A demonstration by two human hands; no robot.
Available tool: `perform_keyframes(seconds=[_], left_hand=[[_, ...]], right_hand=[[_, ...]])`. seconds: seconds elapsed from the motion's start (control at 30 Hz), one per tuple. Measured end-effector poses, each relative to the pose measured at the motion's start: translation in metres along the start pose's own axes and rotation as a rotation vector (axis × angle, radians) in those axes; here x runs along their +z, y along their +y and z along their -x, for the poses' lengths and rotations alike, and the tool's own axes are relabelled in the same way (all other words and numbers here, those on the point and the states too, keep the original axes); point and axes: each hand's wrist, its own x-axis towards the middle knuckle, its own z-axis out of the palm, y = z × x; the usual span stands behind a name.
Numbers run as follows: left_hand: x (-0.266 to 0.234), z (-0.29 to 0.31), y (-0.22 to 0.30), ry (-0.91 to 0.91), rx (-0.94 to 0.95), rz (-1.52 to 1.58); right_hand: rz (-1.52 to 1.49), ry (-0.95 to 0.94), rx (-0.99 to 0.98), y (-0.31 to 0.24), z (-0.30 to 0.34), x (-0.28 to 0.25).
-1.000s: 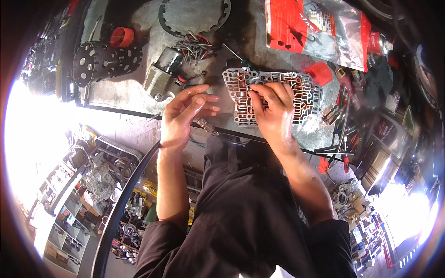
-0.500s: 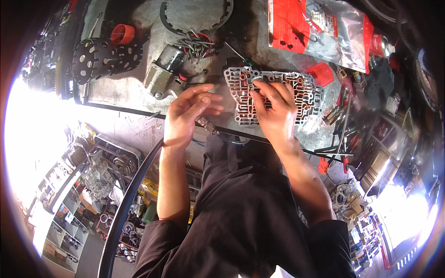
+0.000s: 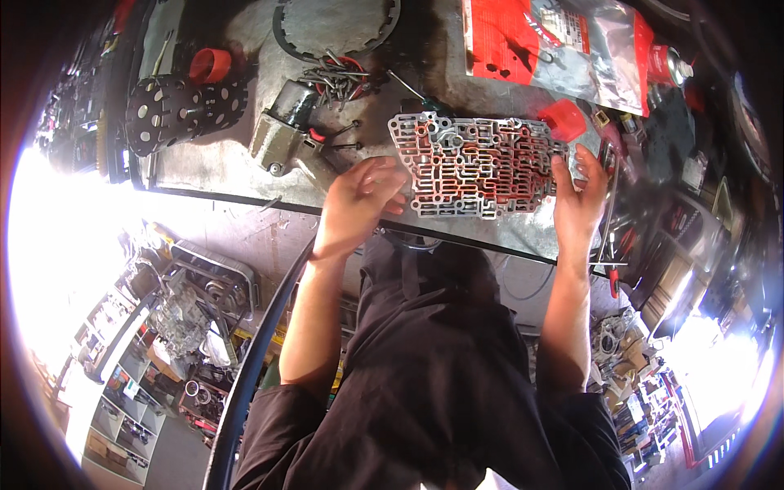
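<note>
The channelled metal plate (image 3: 482, 170) lies between loosely curled left fingers (image 3: 390, 184) and spread right fingers (image 3: 591, 167).

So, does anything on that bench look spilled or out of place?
Possibly: dark blotches spot the red-and-silver bag, and the bench left of the bag looks darkened, perhaps from spilled fluid.
</note>
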Motion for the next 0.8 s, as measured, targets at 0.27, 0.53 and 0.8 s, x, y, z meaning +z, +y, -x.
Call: perform_keyframes(seconds=[0.27,0.53,0.8], left_hand=[[0.018,-0.019,0.000,0.010,-0.001,-0.199],[0.043,0.001,0.027,0.041,0.186,-0.143],[0.090,0.016,0.073,-0.134,0.417,-0.061]], right_hand=[[-0.594,-0.200,0.320,0.018,0.010,0.016],[-0.896,-0.060,0.329,0.018,0.033,-0.016],[-1.170,0.140,0.303,0.005,0.047,-0.077]])
